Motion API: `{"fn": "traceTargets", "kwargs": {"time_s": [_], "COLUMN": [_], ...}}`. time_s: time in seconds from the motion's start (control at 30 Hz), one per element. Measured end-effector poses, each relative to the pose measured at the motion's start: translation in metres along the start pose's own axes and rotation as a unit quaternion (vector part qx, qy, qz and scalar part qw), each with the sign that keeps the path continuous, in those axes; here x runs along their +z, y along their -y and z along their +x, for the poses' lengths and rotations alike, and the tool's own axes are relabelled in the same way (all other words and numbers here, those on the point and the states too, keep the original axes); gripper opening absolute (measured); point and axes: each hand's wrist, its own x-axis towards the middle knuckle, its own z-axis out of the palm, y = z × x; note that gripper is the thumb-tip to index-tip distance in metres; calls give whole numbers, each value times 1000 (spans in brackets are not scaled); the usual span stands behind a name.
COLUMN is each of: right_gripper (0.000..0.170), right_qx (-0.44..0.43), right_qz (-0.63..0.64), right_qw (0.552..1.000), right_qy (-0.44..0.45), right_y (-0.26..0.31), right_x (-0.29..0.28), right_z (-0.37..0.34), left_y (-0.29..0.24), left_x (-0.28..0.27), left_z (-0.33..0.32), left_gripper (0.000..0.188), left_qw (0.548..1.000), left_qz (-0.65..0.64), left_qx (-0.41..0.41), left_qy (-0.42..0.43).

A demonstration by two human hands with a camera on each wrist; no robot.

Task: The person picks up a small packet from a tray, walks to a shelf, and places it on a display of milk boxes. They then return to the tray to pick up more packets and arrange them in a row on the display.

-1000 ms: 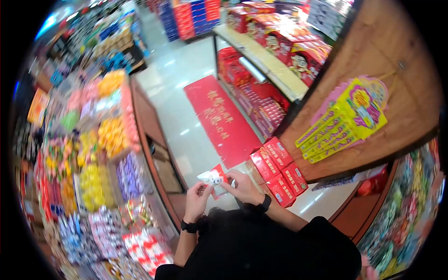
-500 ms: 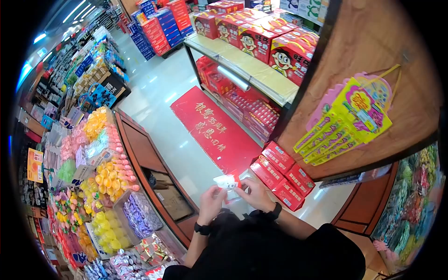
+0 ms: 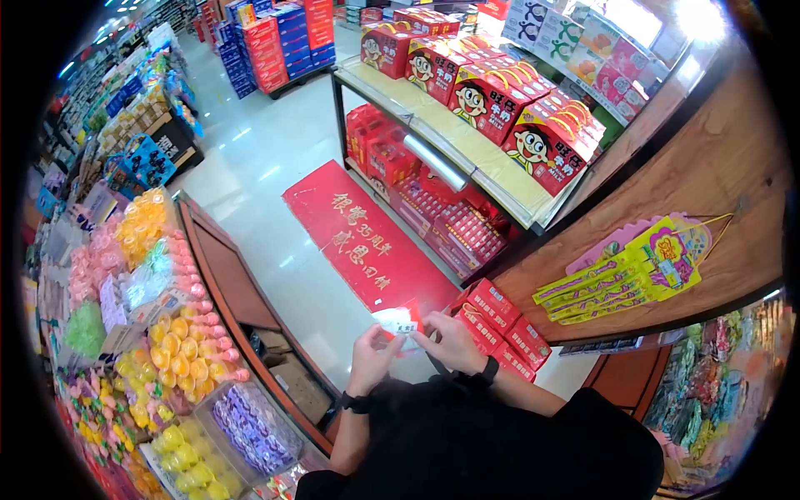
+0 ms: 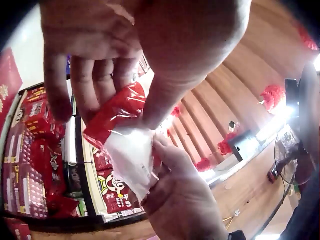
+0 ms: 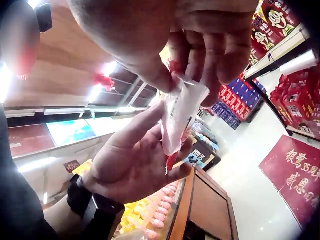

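Note:
A small red-and-white plastic packet (image 3: pixel 398 321) is held up in front of the body between both hands. My left hand (image 3: pixel 372 363) pinches its left side with thumb and fingers. The right side is pinched by my right hand (image 3: pixel 457 343). In the left wrist view the packet's shiny red end (image 4: pixel 120 111) lies under the left thumb, and its white part (image 4: pixel 131 152) reaches down to the right hand (image 4: pixel 182 200). From the right wrist, the white face of the packet (image 5: pixel 181 115) shows small dark print, with the left hand (image 5: pixel 137 157) below it.
Bins of bagged sweets (image 3: pixel 179 354) line the counter at left. Red cartons (image 3: pixel 500 329) stand on the floor just beyond the right hand. A shelf (image 3: pixel 433 125) carries red milk boxes (image 3: pixel 487 100). A red floor mat (image 3: pixel 358 237) lies ahead; a yellow lollipop display (image 3: pixel 642 271) hangs at right.
The head view has swung, so the shelf and mat sit differently in it. Both hands keep their pinch on the packet, which has turned slightly, its printed face now towards the head camera.

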Motion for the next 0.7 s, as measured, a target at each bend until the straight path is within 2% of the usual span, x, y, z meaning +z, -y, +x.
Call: {"fn": "traceTargets", "kwargs": {"time_s": [0.13, 0.27, 0.33, 0.53, 0.67, 0.7], "right_gripper": [26, 27, 27, 24, 23, 23], "right_qx": [38, 10, 34, 44, 36, 42], "right_qz": [-62, -50, -43, -26, -21, -1], "right_qw": [997, 998, 997, 991, 987, 986], "right_qy": [33, -24, -45, -124, -155, -163], "right_y": [7, -17, -23, -46, -66, -66], "right_x": [6, 14, 9, -24, -55, -67], "right_z": [26, 39, 42, 64, 84, 88], "left_y": [-5, -3, -4, -25, -39, -41], "left_x": [-29, -37, -33, 4, 36, 50], "left_z": [30, 62, 82, 143, 179, 187], "left_gripper": [22, 19, 18, 20, 22, 15], "left_qw": [998, 995, 991, 977, 970, 975], "left_qz": [40, 46, 54, 110, 152, 142], "left_qx": [-13, -23, -33, -32, -24, -7], "left_qy": [39, 88, 119, 182, 188, 170]}}
